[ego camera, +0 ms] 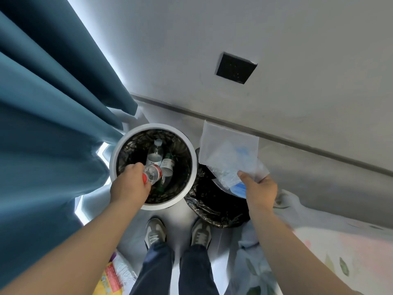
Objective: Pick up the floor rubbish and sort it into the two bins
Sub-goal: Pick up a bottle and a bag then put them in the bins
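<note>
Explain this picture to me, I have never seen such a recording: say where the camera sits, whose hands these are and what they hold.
There is no machine: a person wears one wide-angle camera on the head, looking down towards their own shoes. The left hand grips a red-capped bottle over the white-rimmed bin, where other bottles lie. The right hand pinches clear plastic packaging over the black-lined bin. A yellow wrapper lies on the floor by the teal curtain.

Black bin half hidden by plastic bags (contents unseen), yellow packet cropped.
</note>
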Available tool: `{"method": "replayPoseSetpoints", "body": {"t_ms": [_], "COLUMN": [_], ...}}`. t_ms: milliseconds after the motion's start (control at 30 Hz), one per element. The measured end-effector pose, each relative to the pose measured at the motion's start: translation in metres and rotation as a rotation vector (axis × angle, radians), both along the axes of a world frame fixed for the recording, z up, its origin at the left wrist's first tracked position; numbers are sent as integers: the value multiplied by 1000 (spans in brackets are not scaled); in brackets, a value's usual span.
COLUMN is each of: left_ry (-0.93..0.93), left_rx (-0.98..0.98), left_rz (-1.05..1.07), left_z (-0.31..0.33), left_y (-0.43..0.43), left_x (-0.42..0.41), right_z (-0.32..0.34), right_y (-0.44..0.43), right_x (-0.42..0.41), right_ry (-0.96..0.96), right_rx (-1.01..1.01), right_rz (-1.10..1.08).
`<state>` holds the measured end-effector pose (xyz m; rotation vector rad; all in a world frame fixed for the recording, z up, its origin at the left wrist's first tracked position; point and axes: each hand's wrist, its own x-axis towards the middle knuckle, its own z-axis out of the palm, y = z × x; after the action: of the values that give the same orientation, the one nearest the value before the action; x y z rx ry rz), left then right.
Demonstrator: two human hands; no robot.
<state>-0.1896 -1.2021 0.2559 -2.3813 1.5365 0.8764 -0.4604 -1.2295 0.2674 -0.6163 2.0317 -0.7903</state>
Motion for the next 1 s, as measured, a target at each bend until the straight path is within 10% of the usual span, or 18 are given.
{"method": "replayPoseSetpoints", "body": {"t_ms": [400,700,1000], "left_ry": [236,381,280], "left_rx": [37,-190,36], "left_rz": [-19,-357,-521], "left_z": [-13,-3,-19], "left_y": [9,-24,-47], "left_x": [-37,-94,-131], "right_z": [-26,-27,-30], "right_y": [5,31,32], "right_x": [-3,-30,-45], "right_ry": [28,107,205], "right_rx": [67,160,78], "right_rz": [33,445,606]}}
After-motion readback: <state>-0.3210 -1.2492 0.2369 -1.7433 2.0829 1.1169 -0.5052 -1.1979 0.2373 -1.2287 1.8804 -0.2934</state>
